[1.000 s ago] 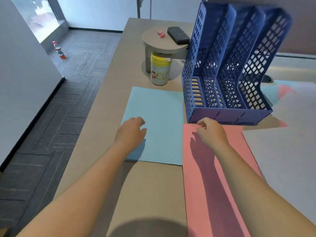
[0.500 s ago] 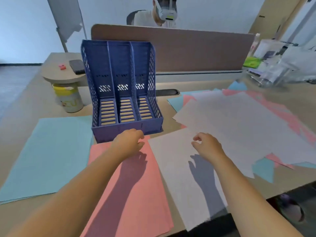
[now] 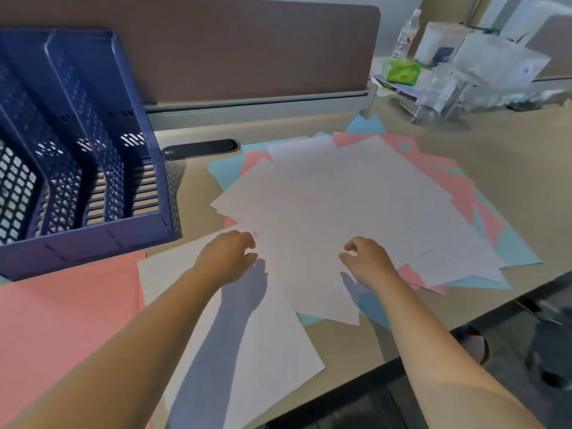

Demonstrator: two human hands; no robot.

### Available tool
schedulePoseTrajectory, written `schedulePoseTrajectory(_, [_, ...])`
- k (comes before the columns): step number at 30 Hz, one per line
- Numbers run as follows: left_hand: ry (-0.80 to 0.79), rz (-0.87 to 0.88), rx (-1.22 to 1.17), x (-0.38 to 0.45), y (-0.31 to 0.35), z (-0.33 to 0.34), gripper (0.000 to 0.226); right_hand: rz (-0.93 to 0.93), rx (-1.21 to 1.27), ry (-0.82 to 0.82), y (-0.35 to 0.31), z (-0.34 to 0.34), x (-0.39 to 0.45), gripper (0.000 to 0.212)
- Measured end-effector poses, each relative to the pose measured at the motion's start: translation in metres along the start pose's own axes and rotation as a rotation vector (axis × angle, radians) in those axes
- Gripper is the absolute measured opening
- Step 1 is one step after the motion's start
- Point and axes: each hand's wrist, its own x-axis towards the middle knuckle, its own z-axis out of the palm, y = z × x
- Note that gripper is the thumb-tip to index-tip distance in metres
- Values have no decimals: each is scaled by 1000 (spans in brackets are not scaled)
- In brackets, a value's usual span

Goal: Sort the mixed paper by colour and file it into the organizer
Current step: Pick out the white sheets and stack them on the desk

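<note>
Organizer: blue plastic lattice with three upright slots, standing toward the worktop's far left corner; its slots show only slatted floors, so filing looks not yet begun.
Pink stack: matte sheets squared up at the near left edge, just in front of the organizer.
White stack: thin, smooth sheets beside the pink ones, their near corner reaching the worktop's front edge.
Left hand: fingers loosely curled, holding nothing; it sits over the seam where the white stack meets the mixed pile, and contact with the paper cannot be told.
Mixed pile: white, pink and pale blue sheets fanned at odd angles across the middle and right of the worktop, white ones on top.
Right hand: fingers curled with thumb apart, empty, low over the pile's near edge.
Risk, grip: slick thin sheets may lift two at once, carrying a hidden pink or blue one into the white stack.
Risk, edge: a sweeping pull could slide the overhanging corners off the front edge.
Risk, creasing: a one-corner pinch could fold the limp paper.
</note>
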Motion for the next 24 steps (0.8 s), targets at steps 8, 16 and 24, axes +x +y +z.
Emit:
schedulePoseTrajectory(8, [-10, 12, -72, 72, 39, 6, 34, 53, -7, -2, 24, -34, 61, 37])
schedulePoseTrajectory(16, [-10, -202, -119, 118, 68, 10, 36, -11, 36, -72, 39, -62, 141, 44])
schedulePoseTrajectory(24, [75, -767, -38, 153, 93, 39, 54, 100, -136, -115, 82, -80, 222, 54])
